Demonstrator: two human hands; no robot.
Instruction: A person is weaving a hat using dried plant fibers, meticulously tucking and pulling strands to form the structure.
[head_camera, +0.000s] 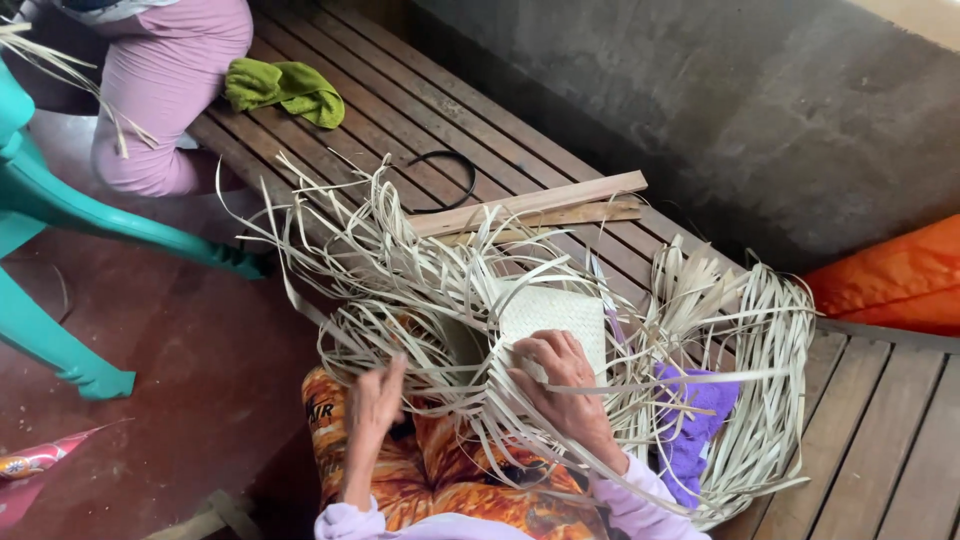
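Note:
A small pale woven mat piece lies on my lap amid a tangle of long dried leaf strips. My right hand rests on the near edge of the woven piece, fingers curled over strips and pressing them down. To the left, my left hand is raised with its fingers pinching a strip. More loose strips curl in a loop at the right. My lap is covered by orange patterned cloth.
I sit on a slatted wooden bench. On it lie two wooden sticks, a black loop of cord, a green cloth and a purple cloth. Another person in pink trousers sits at far left beside teal plastic chair legs.

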